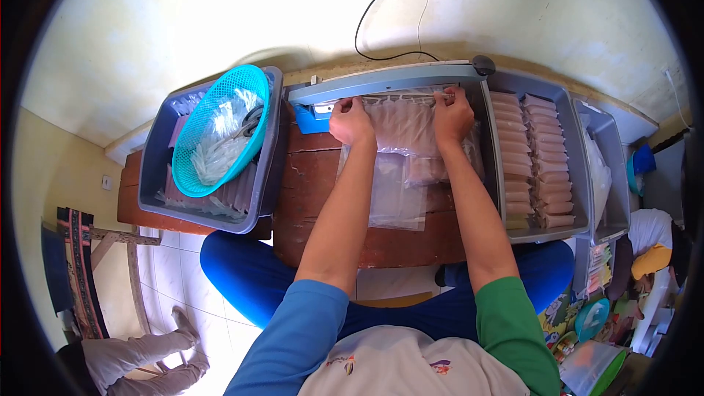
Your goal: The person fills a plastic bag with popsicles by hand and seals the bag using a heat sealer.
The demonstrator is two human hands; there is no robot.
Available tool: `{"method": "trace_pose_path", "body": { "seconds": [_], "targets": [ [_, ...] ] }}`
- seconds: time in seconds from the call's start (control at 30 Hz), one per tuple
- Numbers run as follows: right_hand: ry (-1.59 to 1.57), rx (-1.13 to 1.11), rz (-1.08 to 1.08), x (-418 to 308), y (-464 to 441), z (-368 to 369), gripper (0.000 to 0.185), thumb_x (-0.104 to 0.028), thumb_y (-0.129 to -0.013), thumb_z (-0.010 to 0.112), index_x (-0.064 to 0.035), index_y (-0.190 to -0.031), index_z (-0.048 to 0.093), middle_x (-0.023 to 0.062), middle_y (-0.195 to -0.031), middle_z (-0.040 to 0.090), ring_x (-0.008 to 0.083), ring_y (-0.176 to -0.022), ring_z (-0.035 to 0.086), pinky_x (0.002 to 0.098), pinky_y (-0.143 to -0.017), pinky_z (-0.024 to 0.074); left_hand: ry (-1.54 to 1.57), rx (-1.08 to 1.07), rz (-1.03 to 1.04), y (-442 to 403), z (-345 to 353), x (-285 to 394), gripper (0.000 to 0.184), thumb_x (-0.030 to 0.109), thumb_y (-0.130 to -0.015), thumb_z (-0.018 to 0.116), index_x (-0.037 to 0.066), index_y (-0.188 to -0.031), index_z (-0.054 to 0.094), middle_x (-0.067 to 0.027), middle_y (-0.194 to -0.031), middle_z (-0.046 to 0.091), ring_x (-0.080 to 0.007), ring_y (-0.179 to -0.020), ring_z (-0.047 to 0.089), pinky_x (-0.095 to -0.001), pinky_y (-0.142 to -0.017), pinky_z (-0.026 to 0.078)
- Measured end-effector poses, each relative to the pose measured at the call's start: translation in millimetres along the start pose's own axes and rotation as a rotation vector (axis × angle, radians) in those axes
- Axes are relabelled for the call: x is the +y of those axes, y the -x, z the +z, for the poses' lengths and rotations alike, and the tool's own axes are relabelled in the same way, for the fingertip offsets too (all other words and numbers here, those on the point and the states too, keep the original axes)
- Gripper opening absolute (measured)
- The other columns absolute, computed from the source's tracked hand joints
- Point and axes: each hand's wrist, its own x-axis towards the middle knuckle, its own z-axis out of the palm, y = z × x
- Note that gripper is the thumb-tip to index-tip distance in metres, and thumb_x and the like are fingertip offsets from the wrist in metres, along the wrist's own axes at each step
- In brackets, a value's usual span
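Both hands are at the top edge of a clear plastic bag (398,191) that holds a row of pinkish filled tubes (400,126). My left hand (352,121) pinches the bag's upper left corner, fingers closed. At the upper right corner, my right hand (453,116) has its fingers closed on the same edge. Just behind the hands runs the long grey arm of a bag sealer (389,86), with a dark knob at its right end. The lower part of the bag lies flat on the brown wooden table (304,202).
On the left, a grey bin (260,198) holds a turquoise basket (180,154) with clear plastic strips and scissors. On the right, a grey crate (572,139) holds stacked pink tubes, beside another grey bin (620,176). Another person's legs (147,348) show at lower left.
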Motion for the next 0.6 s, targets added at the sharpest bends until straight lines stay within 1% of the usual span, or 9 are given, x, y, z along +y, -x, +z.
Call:
{"method": "trace_pose_path", "body": {
  "seconds": [0.1,0.17,0.2,0.27,0.3,0.37,0.43,0.47,0.6],
  "targets": [
    [0.034,0.007,-0.046,2.3,-1.2,-2.3,0.014,-0.021,-0.078,0.074,-0.0120,-0.086,0.066,0.0068,-0.073,0.063,0.0318,-0.069,0.064,0.0444,-0.063,0.0492,0.019,0.043,-0.025,-0.6,3.5,-4.0,0.022,0.023,-0.070,0.082,0.005,-0.073,0.070,-0.0098,-0.072,0.071,-0.0252,-0.067,0.066,-0.0372,-0.067,0.051],
    [0.065,0.012,-0.186,6.9,-3.3,0.8,0.010,-0.018,-0.079,0.073,-0.0120,-0.084,0.066,0.0064,-0.076,0.063,0.0304,-0.072,0.063,0.0433,-0.065,0.0499,0.023,0.074,-0.057,-0.3,4.0,-2.1,0.023,0.023,-0.069,0.083,0.005,-0.071,0.069,-0.0102,-0.073,0.071,-0.0252,-0.070,0.067,-0.0372,-0.070,0.051],
    [0.066,0.012,-0.186,9.6,-4.0,1.4,0.010,-0.018,-0.079,0.073,-0.0120,-0.084,0.066,0.0064,-0.076,0.063,0.0304,-0.072,0.063,0.0433,-0.065,0.0499,0.013,0.047,-0.081,-0.3,1.8,0.1,0.025,0.024,-0.068,0.083,0.005,-0.070,0.067,-0.0105,-0.072,0.070,-0.0258,-0.070,0.067,-0.0380,-0.070,0.051],
    [0.106,0.099,-0.474,13.4,-6.6,3.9,0.008,-0.012,-0.076,0.070,-0.0125,-0.084,0.069,0.0051,-0.082,0.064,0.0282,-0.076,0.063,0.0408,-0.066,0.0507,0.005,0.026,-0.103,-1.1,-1.6,4.2,0.027,0.025,-0.067,0.084,0.006,-0.068,0.065,-0.0108,-0.072,0.070,-0.0264,-0.069,0.067,-0.0387,-0.070,0.051],
    [0.104,0.099,-0.474,15.4,-8.6,5.0,0.008,-0.012,-0.076,0.070,-0.0125,-0.084,0.069,0.0051,-0.082,0.064,0.0282,-0.076,0.063,0.0408,-0.066,0.0507,-0.012,0.008,-0.117,-1.1,-2.9,5.7,0.027,0.026,-0.067,0.083,0.006,-0.069,0.066,-0.0110,-0.072,0.070,-0.0264,-0.069,0.066,-0.0388,-0.069,0.051],
    [0.159,0.086,-0.687,20.0,-12.8,3.4,0.016,-0.007,-0.071,0.066,-0.0131,-0.085,0.072,0.0036,-0.086,0.065,0.0258,-0.078,0.062,0.0378,-0.067,0.0517,-0.030,-0.013,-0.133,-0.6,-3.5,5.4,0.027,0.026,-0.067,0.083,0.006,-0.070,0.066,-0.0112,-0.073,0.070,-0.0265,-0.069,0.066,-0.0389,-0.069,0.051],
    [0.166,0.050,-0.733,22.8,-15.7,0.9,0.018,-0.006,-0.071,0.064,-0.0131,-0.086,0.073,0.0031,-0.088,0.067,0.0252,-0.077,0.062,0.0363,-0.068,0.0523,-0.068,-0.009,-0.099,-2.1,-2.8,2.6,0.028,0.029,-0.069,0.082,0.006,-0.068,0.065,-0.0101,-0.069,0.069,-0.0276,-0.065,0.065,-0.0405,-0.065,0.051],
    [0.171,0.012,-0.780,24.0,-17.0,0.2,0.021,-0.006,-0.070,0.062,-0.0131,-0.086,0.074,0.0026,-0.089,0.068,0.0245,-0.077,0.062,0.0349,-0.068,0.0529,-0.067,-0.011,-0.099,-2.2,-3.3,2.6,0.028,0.029,-0.069,0.082,0.006,-0.068,0.065,-0.0101,-0.069,0.069,-0.0276,-0.065,0.065,-0.0405,-0.065,0.051],
    [0.173,-0.065,-0.794,28.4,-19.2,2.6,0.019,-0.008,-0.072,0.061,-0.0141,-0.085,0.074,0.0025,-0.095,0.071,0.0238,-0.080,0.065,0.0340,-0.069,0.0546,-0.062,-0.032,-0.133,-5.8,-3.7,1.7,0.028,0.030,-0.068,0.082,0.006,-0.070,0.069,-0.0112,-0.072,0.070,-0.0274,-0.068,0.066,-0.0393,-0.068,0.051]
  ]
}}
